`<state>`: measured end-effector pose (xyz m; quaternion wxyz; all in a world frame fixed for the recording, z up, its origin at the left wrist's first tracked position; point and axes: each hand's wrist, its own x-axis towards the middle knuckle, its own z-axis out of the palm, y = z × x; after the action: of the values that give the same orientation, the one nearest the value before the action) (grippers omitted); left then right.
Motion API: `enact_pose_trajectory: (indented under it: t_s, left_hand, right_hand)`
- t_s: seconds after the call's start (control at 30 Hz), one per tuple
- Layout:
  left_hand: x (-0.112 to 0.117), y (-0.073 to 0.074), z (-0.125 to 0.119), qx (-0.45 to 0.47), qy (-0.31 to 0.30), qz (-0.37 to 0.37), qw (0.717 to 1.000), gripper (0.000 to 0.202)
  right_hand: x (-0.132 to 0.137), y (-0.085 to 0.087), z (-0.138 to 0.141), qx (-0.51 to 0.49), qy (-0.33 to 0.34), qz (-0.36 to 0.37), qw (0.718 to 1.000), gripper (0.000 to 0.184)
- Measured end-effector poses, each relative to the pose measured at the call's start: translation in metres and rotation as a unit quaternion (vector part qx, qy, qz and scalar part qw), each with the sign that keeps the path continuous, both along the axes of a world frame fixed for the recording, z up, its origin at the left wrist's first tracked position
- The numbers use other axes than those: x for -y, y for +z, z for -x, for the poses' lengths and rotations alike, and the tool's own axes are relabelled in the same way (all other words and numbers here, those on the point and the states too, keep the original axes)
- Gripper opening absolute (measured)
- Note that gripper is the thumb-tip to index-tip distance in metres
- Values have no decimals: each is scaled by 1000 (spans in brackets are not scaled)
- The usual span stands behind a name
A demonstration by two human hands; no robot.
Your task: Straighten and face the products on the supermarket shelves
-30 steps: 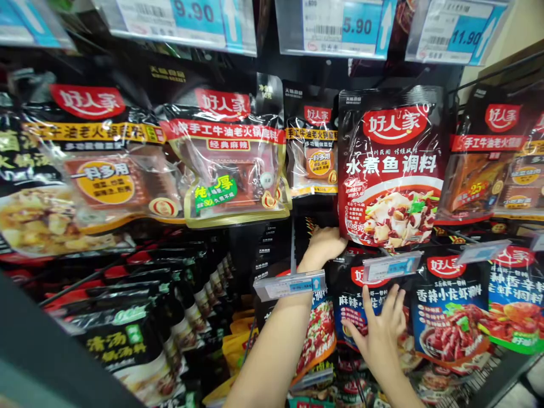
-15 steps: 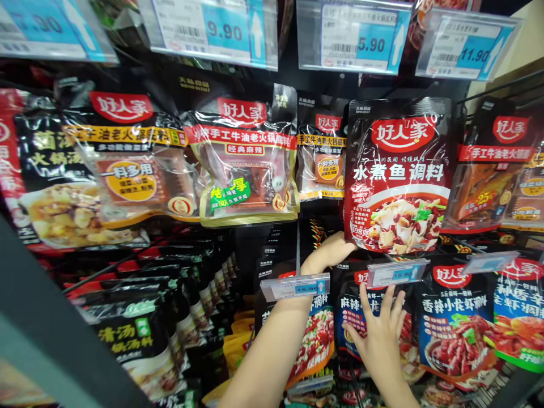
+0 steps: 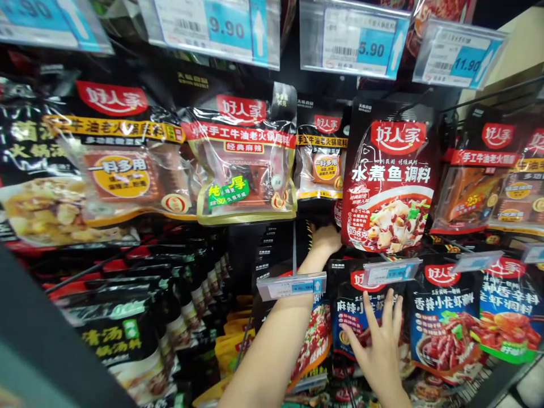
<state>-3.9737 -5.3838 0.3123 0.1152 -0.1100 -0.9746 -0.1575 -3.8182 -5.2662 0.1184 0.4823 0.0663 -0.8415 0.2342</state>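
Observation:
My left hand reaches in between the hanging rows, at the lower left edge of a dark red fish seasoning packet. Its fingers go behind that packet and are hidden, so I cannot see whether they grip anything. My left forearm passes by a price tag on a hook. Lower right, my right hand is open, fingers spread, over the front of a black and blue crayfish seasoning packet. Its fingertips are just below another price tag.
Hot pot base packets hang left of the fish seasoning. More crayfish seasoning packets hang at the right. Dark soup packets fill the lower left. Price tags jut out along the top. A grey post crosses the lower left corner.
My left hand has moved deeper behind the fish seasoning packet, which has tilted and shifted slightly left. My right hand stays spread in nearly the same place. The view has shifted a little.

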Motion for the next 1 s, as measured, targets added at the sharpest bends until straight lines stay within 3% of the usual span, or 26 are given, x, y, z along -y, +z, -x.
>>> enact_pose_trajectory:
  t_s: [0.1, 0.27, 0.47, 0.57, 0.77, 0.83, 0.9, 1.0]
  left_hand:
    - [2, -1, 0, 1, -30, -7, 1000, 39]
    - [9, -5, -11, 6, -110, -38, 993, 42]
    - [11, -12, -22, -22, -239, -164, 957, 34]
    - [10, -17, -24, -28, -241, -160, 957, 29]
    - [10, -25, -43, -196, -186, -83, 959, 29]
    - [14, -31, -53, -251, -171, -77, 950, 31]
    - [22, -44, -68, -329, -155, -52, 930, 38]
    - [40, -84, -102, -368, -144, 16, 919, 76]
  right_hand:
    - [-4, 1, -3, -17, -17, -1, 1000, 76]
    - [-6, -1, 1, 57, -6, -58, 997, 90]
    - [-3, -4, 4, 96, -15, -52, 994, 99]
    - [-2, -4, 6, 101, -15, -43, 994, 98]
    - [-7, 1, -3, 79, 23, -36, 996, 88]
    - [-17, -10, -17, 53, 40, -35, 997, 79]
    - [-32, -32, -38, 22, 34, -41, 998, 71]
    - [-60, -80, -74, -10, -40, -62, 997, 73]
